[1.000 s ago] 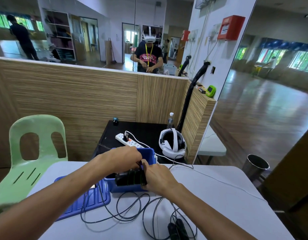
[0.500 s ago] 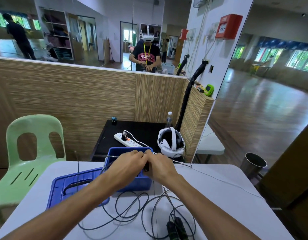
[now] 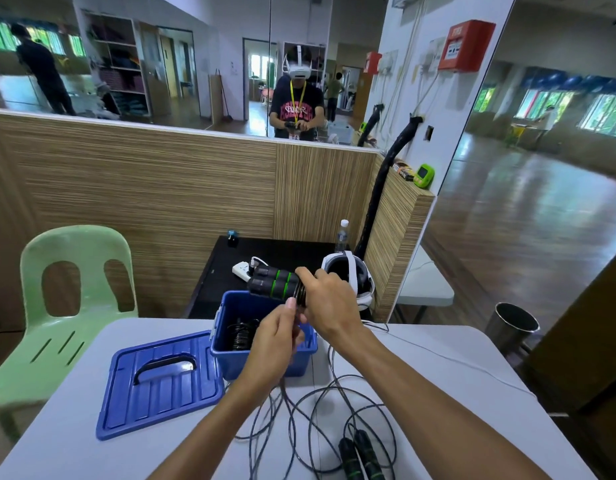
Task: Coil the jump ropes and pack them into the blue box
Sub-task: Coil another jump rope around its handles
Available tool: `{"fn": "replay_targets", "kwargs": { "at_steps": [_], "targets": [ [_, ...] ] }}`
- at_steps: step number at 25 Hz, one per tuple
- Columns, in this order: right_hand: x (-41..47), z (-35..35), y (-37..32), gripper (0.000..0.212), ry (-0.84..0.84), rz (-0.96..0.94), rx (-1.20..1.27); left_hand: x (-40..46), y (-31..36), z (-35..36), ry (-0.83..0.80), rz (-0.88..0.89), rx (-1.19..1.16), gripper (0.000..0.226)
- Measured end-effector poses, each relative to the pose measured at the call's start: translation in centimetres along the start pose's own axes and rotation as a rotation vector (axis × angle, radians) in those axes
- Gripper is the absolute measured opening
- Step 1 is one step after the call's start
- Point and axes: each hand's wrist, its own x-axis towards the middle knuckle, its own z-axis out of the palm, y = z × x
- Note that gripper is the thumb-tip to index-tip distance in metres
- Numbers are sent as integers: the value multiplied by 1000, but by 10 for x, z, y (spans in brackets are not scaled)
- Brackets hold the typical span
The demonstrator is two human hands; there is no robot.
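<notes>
My right hand point(image 3: 329, 301) grips a pair of black jump rope handles with green rings point(image 3: 275, 284), held level above the open blue box point(image 3: 265, 355). Several turns of rope are wound round the handles near my fingers. My left hand point(image 3: 275, 344) pinches the rope just below them, in front of the box. A coiled black rope point(image 3: 240, 336) lies inside the box. Loose rope point(image 3: 317, 420) trails in loops over the white table point(image 3: 438, 393). A second pair of black handles point(image 3: 360, 459) lies at the near edge.
The blue lid point(image 3: 161, 382) lies flat left of the box. A green plastic chair point(image 3: 67, 299) stands at the left. Behind the table are a black side table with a power strip point(image 3: 242, 270) and a white headset point(image 3: 355, 278). A metal bin point(image 3: 511, 327) stands right.
Both hands have lifted the handles up out of the box and clear above it. The box interior with a coiled rope now shows.
</notes>
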Motion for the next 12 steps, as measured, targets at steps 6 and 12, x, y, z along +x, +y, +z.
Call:
{"fn": "replay_targets", "kwargs": {
  "at_steps": [6, 12],
  "targets": [
    [1, -5, 3, 34, -92, 66, -4, 4, 4, 4, 100, 206, 309, 41],
    [3, -13, 1, 34, -219, 149, 72, 0, -7, 3, -7, 87, 87, 40]
  ]
}}
